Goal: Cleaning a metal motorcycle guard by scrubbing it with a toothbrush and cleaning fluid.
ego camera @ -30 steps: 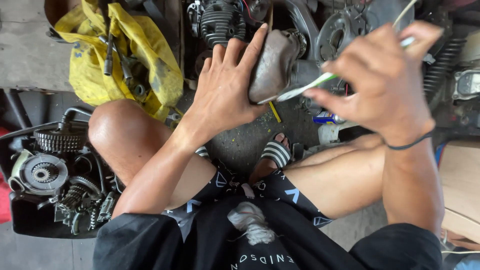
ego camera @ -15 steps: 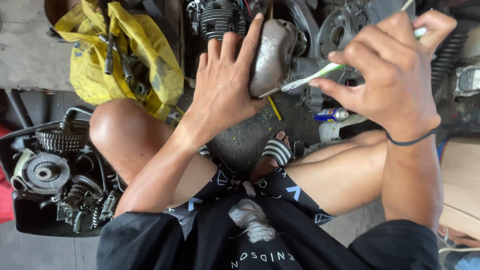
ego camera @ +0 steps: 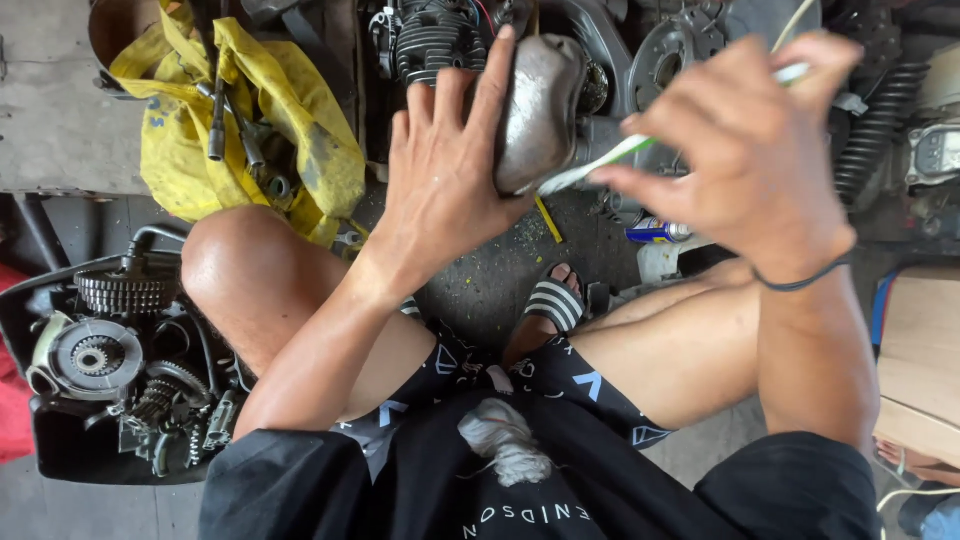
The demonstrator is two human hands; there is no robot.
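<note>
My left hand (ego camera: pixel 445 180) lies flat with spread fingers against a grey, grimy metal engine cover (ego camera: pixel 540 110), steadying it in front of a stripped motorcycle engine (ego camera: pixel 440 40). My right hand (ego camera: pixel 745 150) grips a white and green toothbrush (ego camera: pixel 600 165); its head touches the lower edge of the cover. A dark band sits on my right wrist. I am squatting, both knees in view, a striped sandal (ego camera: pixel 555 300) on one foot.
A yellow cloth (ego camera: pixel 250 110) with spanners and sockets lies at upper left. A black tray (ego camera: pixel 60 455) holding gears and clutch parts sits at lower left. A spring shock (ego camera: pixel 880 120) and a blue can (ego camera: pixel 655 232) are at right, a wooden board (ego camera: pixel 920 350) at far right.
Both hands and the cover shifted slightly upward in view. The toothbrush head moved along the cover's lower edge, from right of it to against it.
</note>
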